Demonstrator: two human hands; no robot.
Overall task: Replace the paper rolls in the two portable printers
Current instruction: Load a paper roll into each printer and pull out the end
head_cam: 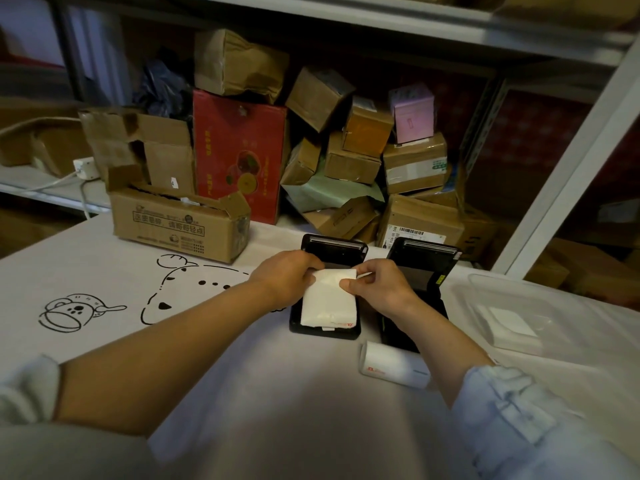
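White paper [329,299] sits in the open bay of the left printer [325,329], which lies near the far edge of the worktop [242,375], its lid raised behind. It looks like a flat stack or wrapped pack more than a bare roll; I cannot tell which. The risk, as I judge it, is that the paper goes in skewed or with its leading edge tucked under, so the lid would close on a crease and the feed would jam. A tug from one side alone would cause that.

At the paper's far left corner, the left hand [284,275] has its fingers curled over the edge, a closed grip on the paper. The right hand [377,285] pinches the far right corner between thumb and forefinger, the other fingers folded.

Just beside, the right printer [415,282] stands open too, its bay dark. A spare roll [391,368] lies in front of it. Further right, a clear tray [519,306] holds more white paper.
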